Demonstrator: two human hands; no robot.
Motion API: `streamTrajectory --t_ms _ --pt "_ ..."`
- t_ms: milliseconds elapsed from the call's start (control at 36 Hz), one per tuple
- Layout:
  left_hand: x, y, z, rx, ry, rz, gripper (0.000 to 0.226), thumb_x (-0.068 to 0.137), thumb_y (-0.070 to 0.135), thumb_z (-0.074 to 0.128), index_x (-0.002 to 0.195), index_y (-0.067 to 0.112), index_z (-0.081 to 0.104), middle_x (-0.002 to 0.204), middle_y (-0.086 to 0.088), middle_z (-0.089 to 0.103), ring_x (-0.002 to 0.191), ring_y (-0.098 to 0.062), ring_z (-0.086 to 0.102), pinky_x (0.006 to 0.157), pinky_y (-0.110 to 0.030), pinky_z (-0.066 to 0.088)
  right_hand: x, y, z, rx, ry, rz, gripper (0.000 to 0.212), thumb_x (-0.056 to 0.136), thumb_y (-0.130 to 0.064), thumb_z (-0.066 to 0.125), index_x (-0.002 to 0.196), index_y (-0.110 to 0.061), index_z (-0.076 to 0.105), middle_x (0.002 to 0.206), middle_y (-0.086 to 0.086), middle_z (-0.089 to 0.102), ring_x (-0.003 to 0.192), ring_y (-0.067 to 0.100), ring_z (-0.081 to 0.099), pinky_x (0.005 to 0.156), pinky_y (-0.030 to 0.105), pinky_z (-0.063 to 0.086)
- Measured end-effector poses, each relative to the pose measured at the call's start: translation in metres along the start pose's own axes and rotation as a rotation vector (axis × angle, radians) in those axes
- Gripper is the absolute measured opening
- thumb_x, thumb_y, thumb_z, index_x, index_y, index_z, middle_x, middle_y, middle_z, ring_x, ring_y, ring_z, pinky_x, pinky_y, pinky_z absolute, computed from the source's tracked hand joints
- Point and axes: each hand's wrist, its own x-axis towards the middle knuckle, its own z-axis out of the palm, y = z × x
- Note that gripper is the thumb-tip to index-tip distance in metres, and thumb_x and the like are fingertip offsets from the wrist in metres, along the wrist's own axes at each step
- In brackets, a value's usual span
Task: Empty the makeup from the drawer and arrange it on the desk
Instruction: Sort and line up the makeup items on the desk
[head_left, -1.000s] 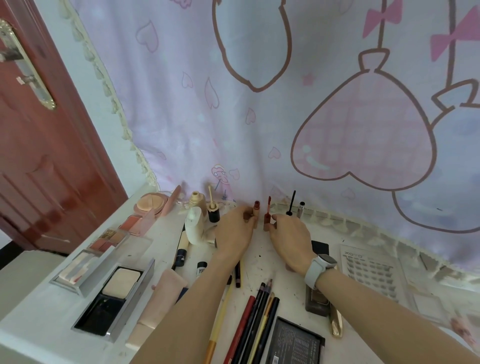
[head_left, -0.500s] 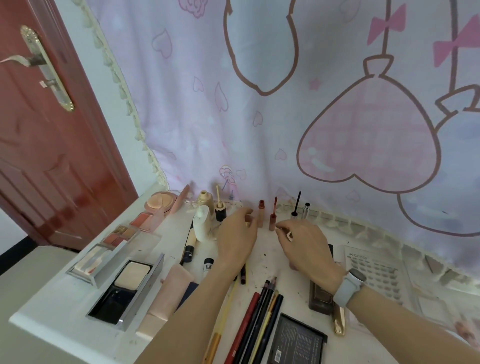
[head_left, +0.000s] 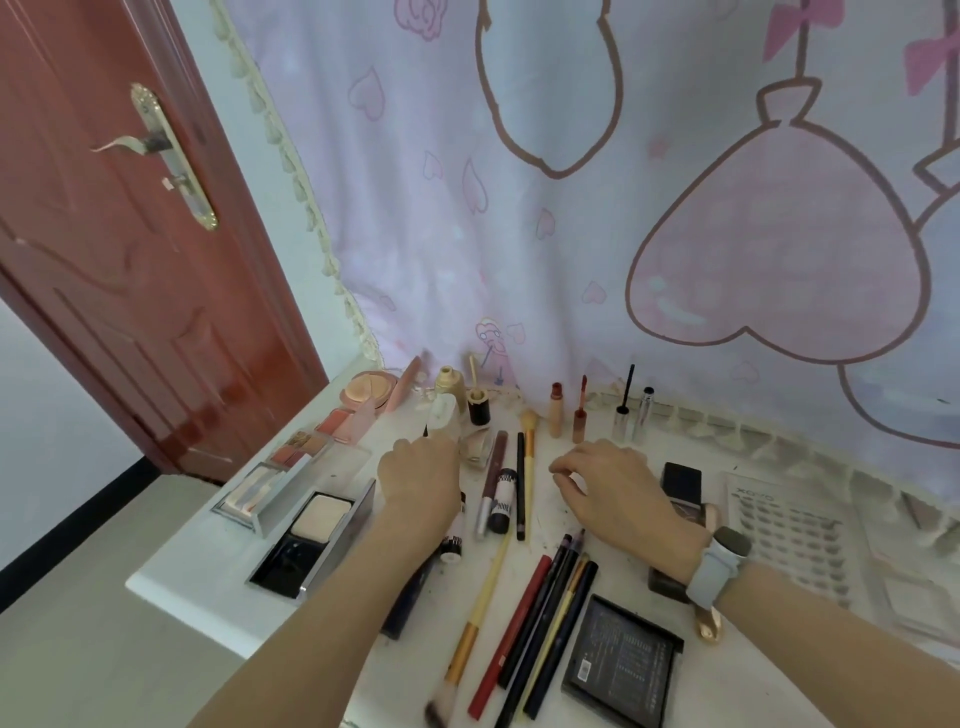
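We judge the task nearly done: makeup (head_left: 524, 483) covers the table (head_left: 218, 587), no drawer visible. The left hand (head_left: 418, 478) pinches a thin liner; the right hand (head_left: 618, 493) hovers, loosely curled, holding nothing.

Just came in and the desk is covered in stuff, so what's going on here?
A person is laying out makeup on a white desk. The left hand holds a thin black-tipped liner pen beside a white bottle. The right hand, with a grey-strapped watch on its wrist, hovers loosely curled and seems to hold nothing. Two reddish lip gloss tubes stand along the back by the pink heart-print curtain; coloured pencils lie in a row in front.
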Motion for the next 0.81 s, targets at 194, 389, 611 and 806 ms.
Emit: streamTrajectory --t_ms 194,389,611,806 --pt "0.008 -0.001 0.012 0.044 -0.028 -0.033 0.030 0.087 0.000 0.048 0.115 0.009 0.053 0.110 -0.006 0.060 0.103 -0.025 0.060 0.071 -0.027 0.042 -0.004 -0.001 0.003 -0.250 -0.174 -0.069 0.036 0.096 -0.036 0.034 0.122 -0.019 0.053 0.122 0.002 0.050 0.112 0.022 0.045 0.088 0.036 0.030" --pt "0.015 -0.007 0.017 -0.073 -0.008 -0.100 0.026 0.089 0.000 0.048 0.113 0.007 0.051 0.110 -0.006 0.061 0.102 -0.023 0.061 0.066 -0.026 0.040 -0.005 -0.003 0.003 -0.263 -0.217 -0.087 0.035 0.096 -0.035 0.035 0.120 -0.013 0.049 0.120 0.006 0.045 0.111 0.024 0.041 0.088 0.036 0.038" --pt "0.017 -0.012 0.010 -0.062 0.006 -0.107 0.028 0.088 0.003 0.050 0.115 0.006 0.049 0.114 -0.008 0.060 0.108 -0.025 0.057 0.078 -0.027 0.045 -0.006 -0.003 0.003 -0.259 -0.217 -0.091 0.035 0.096 -0.035 0.034 0.121 -0.014 0.047 0.121 0.005 0.044 0.111 0.023 0.041 0.086 0.037 0.040" --pt "0.022 -0.034 -0.025 -0.048 0.166 -0.143 0.045 0.092 0.013 0.048 0.135 0.015 0.038 0.116 -0.010 0.055 0.112 -0.029 0.051 0.089 -0.035 0.042 -0.002 -0.001 0.005 -0.289 -0.204 -0.096 0.035 0.096 -0.036 0.033 0.121 -0.015 0.048 0.121 0.004 0.046 0.110 0.021 0.042 0.084 0.035 0.037"
